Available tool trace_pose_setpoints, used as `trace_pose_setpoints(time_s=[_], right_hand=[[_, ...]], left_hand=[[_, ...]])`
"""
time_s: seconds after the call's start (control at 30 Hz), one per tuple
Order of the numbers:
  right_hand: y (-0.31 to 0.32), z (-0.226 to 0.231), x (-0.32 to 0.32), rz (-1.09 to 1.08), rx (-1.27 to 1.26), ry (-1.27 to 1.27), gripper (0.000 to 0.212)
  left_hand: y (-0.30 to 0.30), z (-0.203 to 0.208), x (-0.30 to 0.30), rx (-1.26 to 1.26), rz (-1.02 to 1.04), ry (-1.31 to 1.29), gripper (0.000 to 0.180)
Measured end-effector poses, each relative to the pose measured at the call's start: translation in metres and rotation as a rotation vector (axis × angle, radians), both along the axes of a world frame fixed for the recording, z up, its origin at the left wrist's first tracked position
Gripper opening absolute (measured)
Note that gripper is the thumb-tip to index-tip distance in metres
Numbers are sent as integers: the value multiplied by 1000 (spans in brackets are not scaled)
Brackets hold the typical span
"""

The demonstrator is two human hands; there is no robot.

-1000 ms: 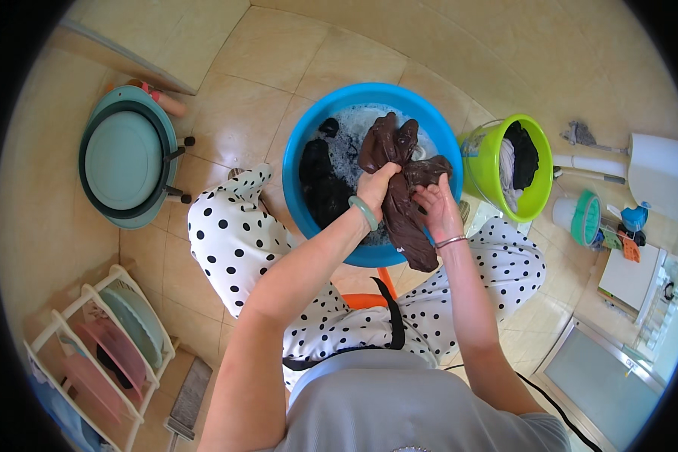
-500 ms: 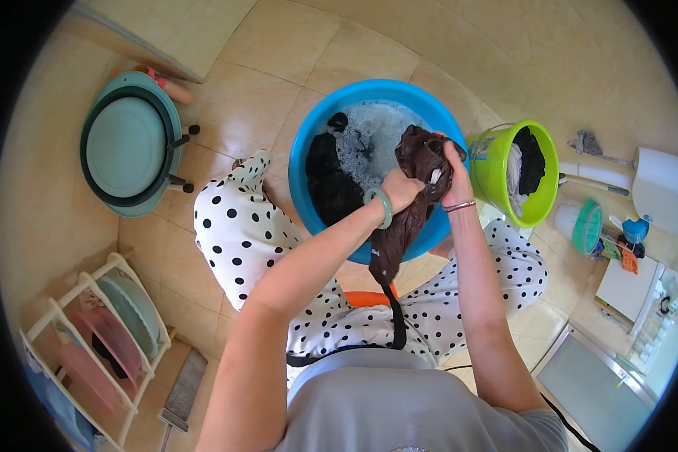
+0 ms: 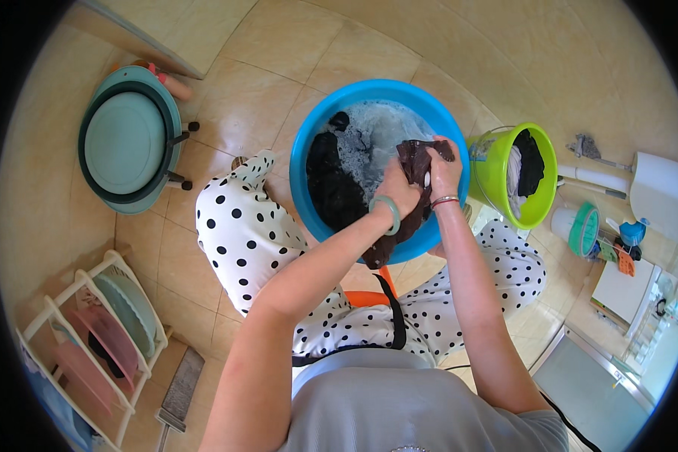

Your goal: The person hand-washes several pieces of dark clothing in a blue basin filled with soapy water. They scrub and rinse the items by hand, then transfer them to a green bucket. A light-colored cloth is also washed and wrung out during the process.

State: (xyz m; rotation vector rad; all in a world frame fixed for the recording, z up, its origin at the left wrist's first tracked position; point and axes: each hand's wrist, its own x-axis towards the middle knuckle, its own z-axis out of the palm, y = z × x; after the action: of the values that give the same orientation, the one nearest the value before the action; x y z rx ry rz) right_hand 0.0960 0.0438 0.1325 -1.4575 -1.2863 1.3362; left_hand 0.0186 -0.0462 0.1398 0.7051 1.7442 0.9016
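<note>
A dark brown wet garment [image 3: 412,157] is bunched between my two hands over the right part of a blue basin [image 3: 300,162]. My left hand [image 3: 399,190], with a pale green bangle on its wrist, grips the garment's middle. Its upper right part is held in my right hand [image 3: 445,169]. A small white patch shows on the cloth between them; what it is I cannot tell. The garment's lower end hangs over the basin's near rim. Foamy water [image 3: 380,124] fills the basin, and black clothes [image 3: 330,181] soak along its left side.
Right of the basin stands a lime green bucket [image 3: 492,177] with black and pale cloth inside. Folded basins [image 3: 124,147] lean at the far left, and a white rack [image 3: 90,280] holds more basins. A floor brush [image 3: 182,388] lies beside the rack. My knees flank the blue basin.
My hands have brought the garment lower and closer to the water, bunching it up. Its near end has drawn back toward the basin. The right hand's fingers have closed further over the cloth.
</note>
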Motion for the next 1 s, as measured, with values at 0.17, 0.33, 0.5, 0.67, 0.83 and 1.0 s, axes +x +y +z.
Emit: trace_pose_setpoints(time_s=[0.17, 0.33, 0.5, 0.67, 0.83, 1.0], right_hand=[[11, 16, 13, 8, -159, 30, 43], [-1, 59, 14, 306, -338, 186, 70], [7, 67, 41, 504, -433, 532, 79], [15, 35, 57, 489, -371, 595, 80], [33, 35, 34, 625, -353, 719, 84], [43, 76, 18, 876, -301, 453, 61]], left_hand=[[11, -4, -8, 316, -119, -462, 105], [0, 10, -13, 292, -228, -222, 129], [7, 12, -26, 199, 12, -158, 67], [18, 14, -22, 157, 185, -526, 59], [19, 7, -25, 40, 100, -828, 59], [26, 3, -30, 141, -38, -653, 57]])
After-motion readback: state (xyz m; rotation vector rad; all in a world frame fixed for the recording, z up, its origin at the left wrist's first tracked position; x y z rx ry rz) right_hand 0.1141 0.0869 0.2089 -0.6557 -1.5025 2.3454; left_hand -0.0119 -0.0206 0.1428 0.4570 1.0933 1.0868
